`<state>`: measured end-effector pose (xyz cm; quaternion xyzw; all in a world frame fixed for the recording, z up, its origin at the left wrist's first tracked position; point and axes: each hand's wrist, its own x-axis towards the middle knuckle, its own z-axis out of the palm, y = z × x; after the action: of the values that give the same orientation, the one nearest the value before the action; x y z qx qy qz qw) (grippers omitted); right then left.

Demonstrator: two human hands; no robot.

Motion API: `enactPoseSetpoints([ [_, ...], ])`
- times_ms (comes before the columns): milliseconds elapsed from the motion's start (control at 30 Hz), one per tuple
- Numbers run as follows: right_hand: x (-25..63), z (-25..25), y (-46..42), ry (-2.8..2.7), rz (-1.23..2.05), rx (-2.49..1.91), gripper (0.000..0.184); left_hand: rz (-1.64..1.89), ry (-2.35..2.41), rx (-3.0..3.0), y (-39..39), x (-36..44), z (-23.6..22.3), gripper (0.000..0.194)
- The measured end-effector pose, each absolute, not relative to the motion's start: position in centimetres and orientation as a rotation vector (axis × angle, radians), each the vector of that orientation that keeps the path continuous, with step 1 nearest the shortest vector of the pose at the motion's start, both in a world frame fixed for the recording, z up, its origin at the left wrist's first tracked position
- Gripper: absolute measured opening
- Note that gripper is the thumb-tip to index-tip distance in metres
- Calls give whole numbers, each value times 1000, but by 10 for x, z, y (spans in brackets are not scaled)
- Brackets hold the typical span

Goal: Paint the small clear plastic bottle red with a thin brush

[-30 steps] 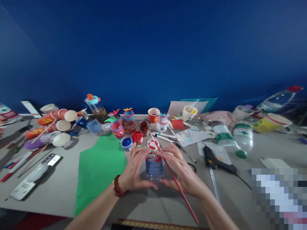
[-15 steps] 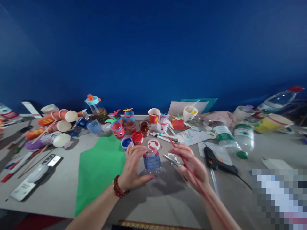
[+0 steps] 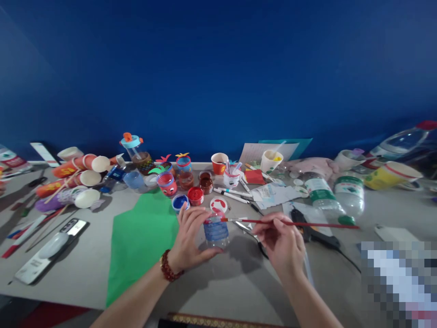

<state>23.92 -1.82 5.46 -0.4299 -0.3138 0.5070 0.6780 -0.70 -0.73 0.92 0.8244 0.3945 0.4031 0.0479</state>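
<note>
Paintbrush [image 3: 317, 224] and paint pots [image 3: 195, 196] suggest a craft workspace.

The paintbrush handle [image 3: 321, 224] is red, the sheet [image 3: 143, 241] green

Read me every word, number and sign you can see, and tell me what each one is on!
None reads clearly.
White phone: mark too blurred.
Left green-labelled bottle and right green-labelled bottle: print too small.
Far-left red-labelled bottle: blurred.
Paper slips: faint print, too small.
Orange cup at the back: yellow mark, unclear.
Painted plastic piece in the left hand, red brush in the right hand: no writing visible.
</note>
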Motion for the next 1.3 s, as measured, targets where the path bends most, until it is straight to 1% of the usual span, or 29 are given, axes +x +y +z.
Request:
enactPoseSetpoints([
  [367,236,55,-19,-759,1192,-973,22,1211,1191,2522,-8,-6,12,76],
  [567,235,54,-19,-767,1211,-989,20,1202,1195,2515,-8,-6,11,77],
  [833,241,55,-17,-705,1099,-964,17,1233,1146,2519,-7,-6,12,75],
  [1067,236,54,-18,-745,1203,-949,17,1217,1154,2528,-8,-6,12,76],
  [1300,242,54,-16,-710,1092,-940,17,1217,1146,2532,-6,-7,14,76],
])
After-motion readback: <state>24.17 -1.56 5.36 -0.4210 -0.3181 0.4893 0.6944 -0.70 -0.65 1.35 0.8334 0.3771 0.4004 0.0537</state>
